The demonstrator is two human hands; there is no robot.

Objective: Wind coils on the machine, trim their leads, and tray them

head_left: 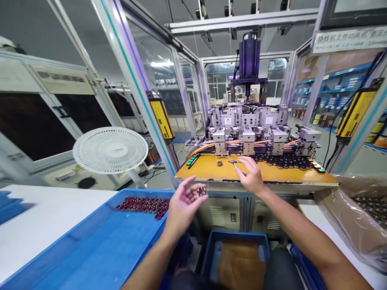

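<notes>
My left hand (184, 203) is half curled, palm up, around a small round motor stator (201, 191) with dark and copper-coloured windings. It is held just in front of the worktable; whether more than one part lies in the palm is unclear. My right hand (250, 175) reaches over the yellow worktable (199, 171). Between its thumb and fingertips is a small pair of snips (232, 161), its jaws pointing left. A single stator (219, 163) sits on the tabletop left of the snips.
Behind the worktable stands a winding machine (248, 141) with several clamp heads. Dark round parts (281, 161) line its right side. A blue tray (99, 229) at left holds many reddish stators (145, 204). Below is a blue bin (211, 241); right, a plastic-lined box (341, 209).
</notes>
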